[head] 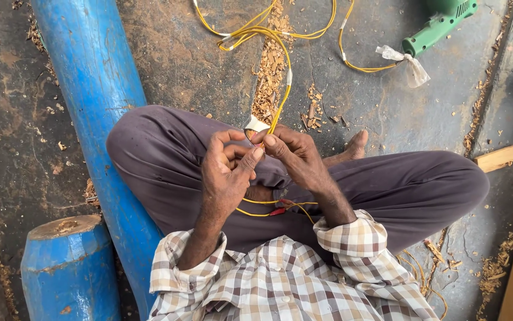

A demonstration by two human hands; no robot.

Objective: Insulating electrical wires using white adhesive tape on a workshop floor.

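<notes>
Left hand: the left hand (226,172) is up over the lap, fingers curled, pinching the yellow wire (280,110) with thumb and fingertips.
Right hand: the right hand (295,157) touches the left one and pinches the same wire, next to a small white bit of tape (256,125).
Yellow wire: it runs from the fingers up across the floor (209,53) to the top edge, in loops. More of it lies on the lap.
Green tool: a green tool (441,24) lies in the top right corner of the floor.
Blue pipe: a long blue pipe (96,89) lies along the left side, beside the knee.
Wood chips: wood chips (271,71) lie under the wire.
</notes>
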